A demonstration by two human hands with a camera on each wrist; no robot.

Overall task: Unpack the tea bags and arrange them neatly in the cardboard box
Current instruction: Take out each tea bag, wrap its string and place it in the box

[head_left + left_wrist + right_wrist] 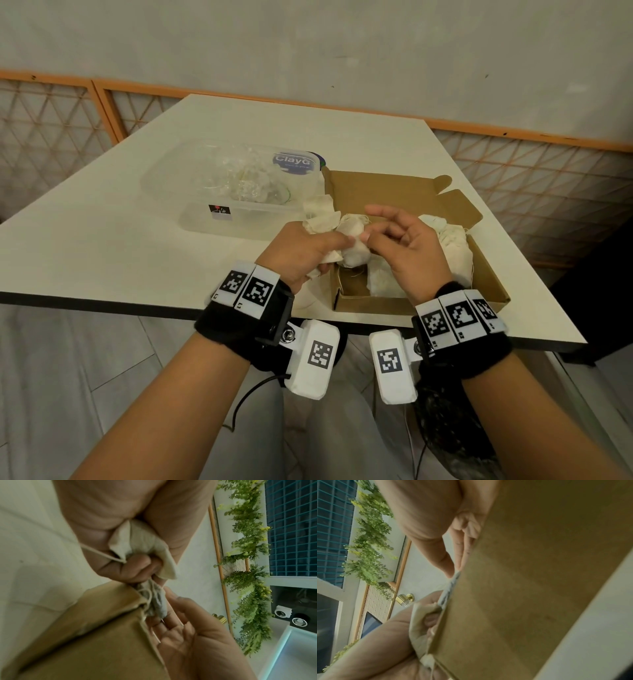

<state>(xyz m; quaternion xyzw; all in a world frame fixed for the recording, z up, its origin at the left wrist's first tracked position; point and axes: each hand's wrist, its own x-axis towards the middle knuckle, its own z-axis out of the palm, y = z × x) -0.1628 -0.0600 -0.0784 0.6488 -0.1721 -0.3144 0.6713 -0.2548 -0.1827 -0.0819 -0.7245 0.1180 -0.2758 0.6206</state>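
Several tea bags [322, 222] sat bunched in my left hand [301, 253], fingers curled tight round them, right over the box's [404, 192] near-left corner. My right hand [407, 246] was just beside, thumb and forefinger pinching one bag off the bunch, the other fingers loose and spread. More bags [448, 240] already lay along the box's right side on the desk [102, 246]. So the right hand was nearer that row; I reckoned the drop went rightward and down.
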